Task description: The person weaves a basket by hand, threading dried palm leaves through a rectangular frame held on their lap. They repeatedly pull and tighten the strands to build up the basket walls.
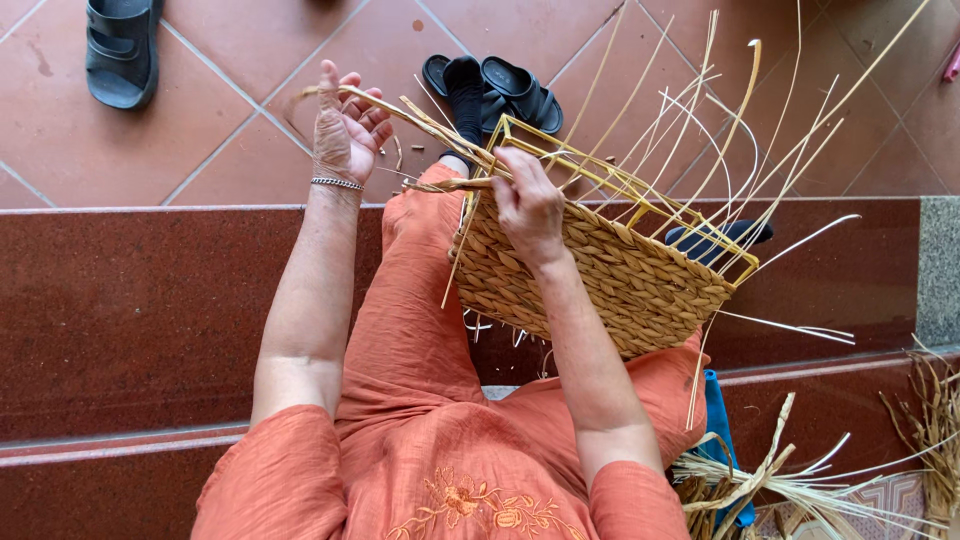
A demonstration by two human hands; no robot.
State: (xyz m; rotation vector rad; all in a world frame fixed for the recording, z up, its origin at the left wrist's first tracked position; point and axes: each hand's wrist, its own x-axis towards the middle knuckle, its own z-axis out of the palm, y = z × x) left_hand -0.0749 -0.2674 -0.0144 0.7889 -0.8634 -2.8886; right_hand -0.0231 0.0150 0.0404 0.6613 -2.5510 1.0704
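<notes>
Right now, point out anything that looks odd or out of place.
Nothing stands out. The woven basket rests on the lap, loose strands sticking up unfinished; left hand pulls a strand, right hand grips the rim.

Your right hand (527,205) covers the near corner of the woven basket (610,280), so the strand (400,108) end under the fingers cannot be traced. Your right forearm hides part of the basket's side wall. The far upright stakes (800,60) run out of the top edge. The grey sandal (122,50) is cut off at the top edge. The loose fibre bundle (800,490) continues past the bottom and right edges. The blue object (716,420) beside your knee is mostly covered; its kind cannot be determined.
</notes>
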